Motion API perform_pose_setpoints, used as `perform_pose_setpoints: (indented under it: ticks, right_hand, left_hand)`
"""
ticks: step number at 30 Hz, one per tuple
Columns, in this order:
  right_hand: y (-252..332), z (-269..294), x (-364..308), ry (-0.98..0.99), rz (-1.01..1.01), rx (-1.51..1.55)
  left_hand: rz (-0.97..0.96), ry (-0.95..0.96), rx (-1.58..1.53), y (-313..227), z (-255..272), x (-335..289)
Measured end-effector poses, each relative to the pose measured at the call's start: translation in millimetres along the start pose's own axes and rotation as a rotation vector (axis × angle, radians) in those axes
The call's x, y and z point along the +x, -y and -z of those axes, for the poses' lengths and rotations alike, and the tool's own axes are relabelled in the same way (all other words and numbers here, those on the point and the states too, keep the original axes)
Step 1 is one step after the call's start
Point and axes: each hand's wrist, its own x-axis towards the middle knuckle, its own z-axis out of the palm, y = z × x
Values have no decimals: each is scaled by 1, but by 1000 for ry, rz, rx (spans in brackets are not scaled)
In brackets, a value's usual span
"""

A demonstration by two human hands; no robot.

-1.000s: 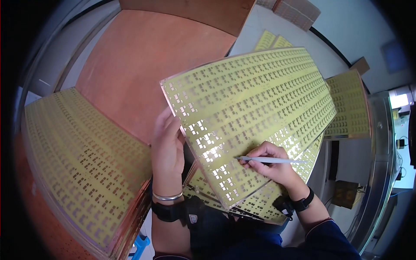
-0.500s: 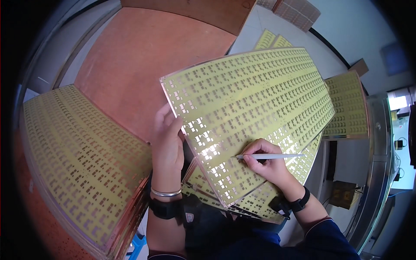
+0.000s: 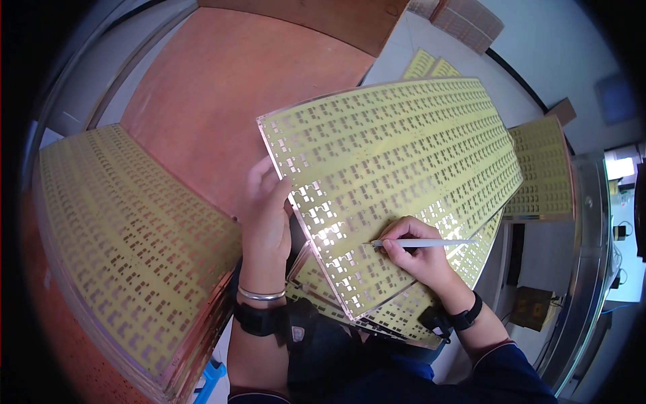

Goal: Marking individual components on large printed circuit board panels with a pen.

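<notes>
Compared with a second ago, the white pen-like tool lies more level, its back end swung slightly upward in view, while its dark tip stays over much the same part of the yellow-green panel — inward from the left edge, closer to the near corner than the far-left one. The right hand curls around the tool in a fingertip pinch. The left hand, half open, supports the panel's left edge, fingers behind it. Rows of small metallic shapes cover the thin sheet, which overlaps similar panels — some pads glinting brightly.
</notes>
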Motion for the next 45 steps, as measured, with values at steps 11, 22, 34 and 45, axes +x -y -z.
perform_pose_setpoints:
  ticks: [11, 22, 34, 45]
  right_hand:
    - [-1, 3, 1, 4, 45, -44]
    - [-2, 2, 1, 18, 74, -63]
    - [-1, 6, 2, 90, 88, 33]
    - [0, 6, 1, 77, 52, 20]
  left_hand:
    - [-8, -2, -8, 1, 0, 2]
    - [13, -35, 16, -2, -1, 2]
    - [4, -12, -10, 3, 1, 3]
    - [7, -20, -1, 1, 0, 2]
